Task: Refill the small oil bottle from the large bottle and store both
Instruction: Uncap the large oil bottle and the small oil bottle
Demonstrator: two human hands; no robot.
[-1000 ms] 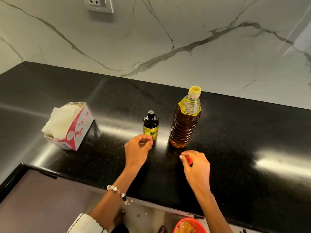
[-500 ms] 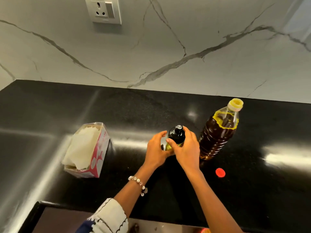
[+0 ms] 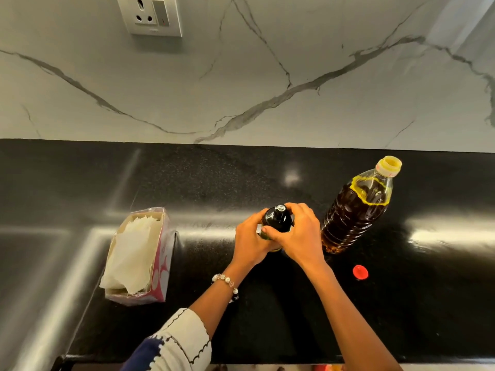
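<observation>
With the red cap [image 3: 360, 272] already off the large bottle [image 3: 356, 207] just right of the grip, the small bottle [image 3: 277, 219] on the bench [image 3: 401, 317] is clasped by both hands [image 3: 250, 242] [image 3: 300, 236], apparently for uncapping; pouring and storing remain undone.

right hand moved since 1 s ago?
Yes. The right hand left the spot in front of the big oil bottle, went left to the small bottle and grips its top.
</observation>
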